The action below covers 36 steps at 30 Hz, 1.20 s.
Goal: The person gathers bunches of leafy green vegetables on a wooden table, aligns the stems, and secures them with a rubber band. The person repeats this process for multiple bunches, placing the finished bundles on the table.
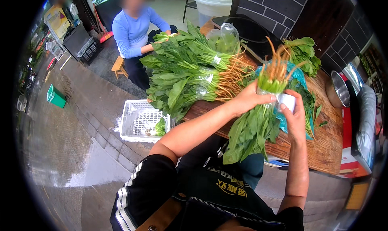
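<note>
My left hand grips a bunch of spinach around its stems, roots up and leaves hanging down past the table's edge. Clear film wraps the stems. In my right hand is a white roll of tape or film, held against the wrapped stems. To the left, several bound bunches of spinach lie piled on the wooden table, their orange roots pointing right. A blue plastic bag and loose greens lie behind and beside the held bunch.
A seated person in blue handles greens across the pile. A white plastic basket stands left of the table, with a green bin farther off. A steel bowl sits at the right edge. More leafy greens lie by the black cooktop.
</note>
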Tool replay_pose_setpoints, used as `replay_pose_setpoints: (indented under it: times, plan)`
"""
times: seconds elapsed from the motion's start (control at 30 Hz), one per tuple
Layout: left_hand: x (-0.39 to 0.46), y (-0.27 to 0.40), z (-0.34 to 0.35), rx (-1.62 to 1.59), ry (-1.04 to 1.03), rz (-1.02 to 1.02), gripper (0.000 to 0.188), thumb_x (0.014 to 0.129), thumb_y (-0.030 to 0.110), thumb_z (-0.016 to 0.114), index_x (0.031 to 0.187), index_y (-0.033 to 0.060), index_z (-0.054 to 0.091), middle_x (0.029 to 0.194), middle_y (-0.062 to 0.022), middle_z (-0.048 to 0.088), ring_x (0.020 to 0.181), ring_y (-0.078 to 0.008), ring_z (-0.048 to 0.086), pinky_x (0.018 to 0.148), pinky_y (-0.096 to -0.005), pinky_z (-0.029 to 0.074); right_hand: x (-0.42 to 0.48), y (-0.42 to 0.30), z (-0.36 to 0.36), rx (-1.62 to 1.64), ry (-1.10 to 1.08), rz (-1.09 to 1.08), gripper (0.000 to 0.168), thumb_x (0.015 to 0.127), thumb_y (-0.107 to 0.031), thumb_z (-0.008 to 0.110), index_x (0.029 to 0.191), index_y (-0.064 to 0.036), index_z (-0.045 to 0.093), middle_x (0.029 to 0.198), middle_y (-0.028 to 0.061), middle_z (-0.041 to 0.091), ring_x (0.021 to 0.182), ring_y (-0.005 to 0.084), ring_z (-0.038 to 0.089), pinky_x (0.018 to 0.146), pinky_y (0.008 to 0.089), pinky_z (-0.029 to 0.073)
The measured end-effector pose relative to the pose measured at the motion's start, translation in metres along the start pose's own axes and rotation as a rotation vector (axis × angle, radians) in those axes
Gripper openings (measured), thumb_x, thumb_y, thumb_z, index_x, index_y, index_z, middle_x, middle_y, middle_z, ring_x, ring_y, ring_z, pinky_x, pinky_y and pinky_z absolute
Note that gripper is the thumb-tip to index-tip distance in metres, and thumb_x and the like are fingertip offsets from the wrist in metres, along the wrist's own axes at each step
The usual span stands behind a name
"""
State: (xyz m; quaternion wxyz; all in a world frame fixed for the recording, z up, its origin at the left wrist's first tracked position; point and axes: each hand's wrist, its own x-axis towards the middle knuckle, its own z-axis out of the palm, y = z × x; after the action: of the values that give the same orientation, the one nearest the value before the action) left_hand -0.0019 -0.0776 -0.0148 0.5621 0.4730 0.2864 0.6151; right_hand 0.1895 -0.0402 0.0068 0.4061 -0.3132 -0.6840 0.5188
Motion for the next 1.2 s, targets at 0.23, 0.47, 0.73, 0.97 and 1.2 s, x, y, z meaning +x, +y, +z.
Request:
replay_pose_setpoints:
  times: [0.23, 0.47, 0.73, 0.97, 1.2]
  plan:
    - [-0.002, -0.014, -0.004, 0.019, -0.009, 0.041, 0.062, 0.080, 0.014, 0.069, 0.133, 0.0022, 0.039, 0.122, -0.0075, 0.054, 0.110, -0.0159, 0.052, 0.095, -0.0322, 0.042, 0.007, 0.006, 0.002, -0.451, 0.140, -0.142, 0.030, 0.076, -0.007, 0.069, 0.100, -0.004, 0.051, 0.092, 0.0053, 0.052, 0.082, 0.0130, 0.052, 0.070, 0.0268, 0.045]
    - [-0.003, -0.013, 0.001, 0.147, -0.171, 0.089, 0.083, 0.075, 0.009, 0.074, 0.142, 0.0024, 0.025, 0.128, -0.0075, 0.049, 0.115, -0.0135, 0.047, 0.099, -0.0310, 0.039, 0.018, 0.009, 0.009, -0.585, 0.134, -0.361, 0.042, 0.078, -0.002, 0.062, 0.118, 0.000, 0.050, 0.108, 0.0093, 0.059, 0.098, 0.0189, 0.057, 0.085, 0.0308, 0.046]
    - [-0.008, -0.012, 0.005, 0.245, -0.225, 0.105, 0.078, 0.075, 0.011, 0.074, 0.138, -0.0005, 0.029, 0.124, -0.0091, 0.051, 0.113, -0.0133, 0.047, 0.098, -0.0309, 0.039, 0.035, 0.038, 0.006, -0.430, 0.067, -0.267, 0.021, 0.085, -0.011, 0.058, 0.104, -0.005, 0.053, 0.097, 0.0070, 0.054, 0.089, 0.0189, 0.055, 0.079, 0.0303, 0.045]
    - [-0.021, -0.001, 0.049, 0.497, -0.549, 0.231, 0.076, 0.071, 0.024, 0.076, 0.131, 0.0016, 0.036, 0.113, -0.0164, 0.056, 0.111, -0.0261, 0.053, 0.095, -0.0385, 0.042, 0.084, 0.077, 0.036, -0.880, 0.079, -0.393, 0.021, 0.078, -0.014, 0.071, 0.090, -0.007, 0.055, 0.090, 0.0042, 0.054, 0.083, 0.0194, 0.054, 0.073, 0.0357, 0.045]
    - [-0.001, 0.004, -0.015, -0.040, -0.146, 0.118, 0.068, 0.078, 0.024, 0.073, 0.132, 0.0012, 0.039, 0.118, -0.0128, 0.056, 0.109, -0.0201, 0.056, 0.092, -0.0357, 0.048, 0.100, 0.085, -0.007, -0.330, 0.293, -0.284, 0.036, 0.087, -0.008, 0.059, 0.119, -0.002, 0.046, 0.115, 0.0156, 0.049, 0.104, 0.0300, 0.053, 0.092, 0.0404, 0.043]
